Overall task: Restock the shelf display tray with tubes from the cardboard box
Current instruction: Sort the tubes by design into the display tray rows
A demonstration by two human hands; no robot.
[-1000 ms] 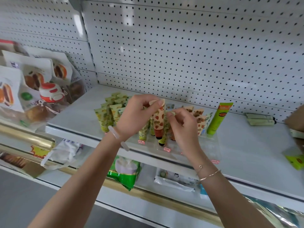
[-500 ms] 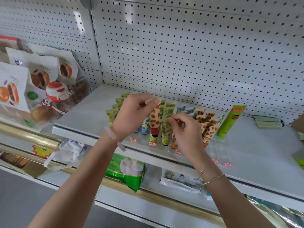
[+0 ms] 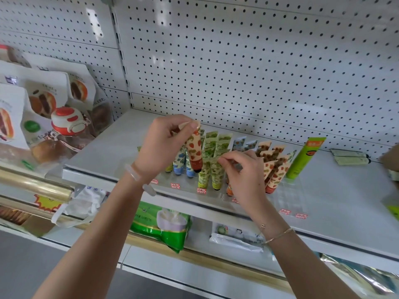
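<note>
The left hand point(image 3: 164, 145) pinches the crimped top of a strawberry tube point(image 3: 195, 152), which stands cap down in the clear display tray point(image 3: 287, 188) on the shelf point(image 3: 108, 152). The right hand point(image 3: 244, 171) pinches a green tube point(image 3: 216, 171) and hides the tubes behind it. The frame's right edge cuts off a brown shape point(image 3: 391, 157).

Both arms reached forward. The left hand point(image 3: 164, 145) pinched the red tube point(image 3: 194, 152) with curled fingers. Lower, just right of it, the right hand point(image 3: 244, 175) pinched the green tube point(image 3: 216, 175).
</note>
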